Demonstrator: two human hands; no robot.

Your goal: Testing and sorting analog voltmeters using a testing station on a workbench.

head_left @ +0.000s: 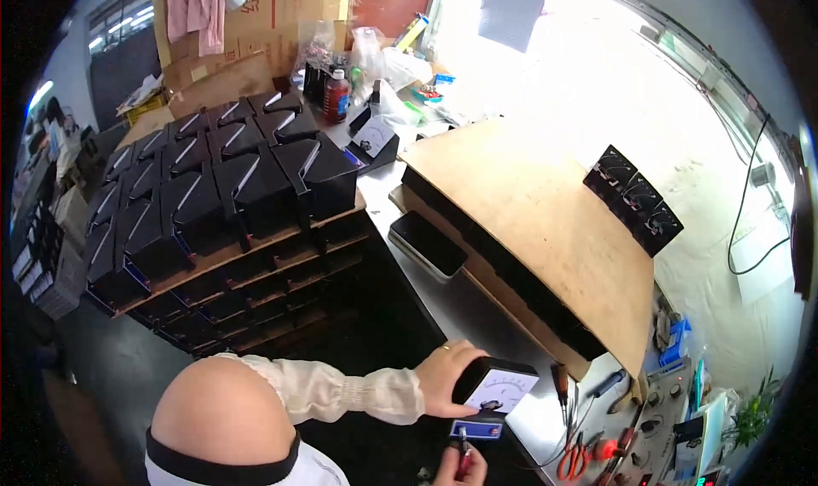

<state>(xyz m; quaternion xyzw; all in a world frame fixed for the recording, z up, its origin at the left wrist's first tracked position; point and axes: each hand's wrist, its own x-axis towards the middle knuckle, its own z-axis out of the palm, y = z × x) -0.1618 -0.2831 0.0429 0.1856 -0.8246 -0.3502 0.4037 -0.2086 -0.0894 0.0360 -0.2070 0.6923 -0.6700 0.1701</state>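
Note:
My left hand (pixel 445 379) grips a black analog meter (pixel 504 390) with a white dial, fingers over its top and side. The meter is tilted at the near edge of the bench. Below the dial, a blue strip (pixel 487 431) runs along its lower front. My right hand (pixel 461 469), at the lower edge of the picture, is closed around a small tool with a dark red handle (pixel 464 463). The tool points up at the blue strip; its tip is too small to make out, and its exact kind is unclear.
Several black meter housings (pixel 247 179) stand on stacked wooden boards at left. A phone (pixel 429 243) lies beside a raised wooden board (pixel 545 230) bearing several small black units (pixel 635 198). Red-handled scissors (pixel 573 463) and screwdrivers (pixel 560 382) lie near right. A bottle (pixel 336 96) stands behind.

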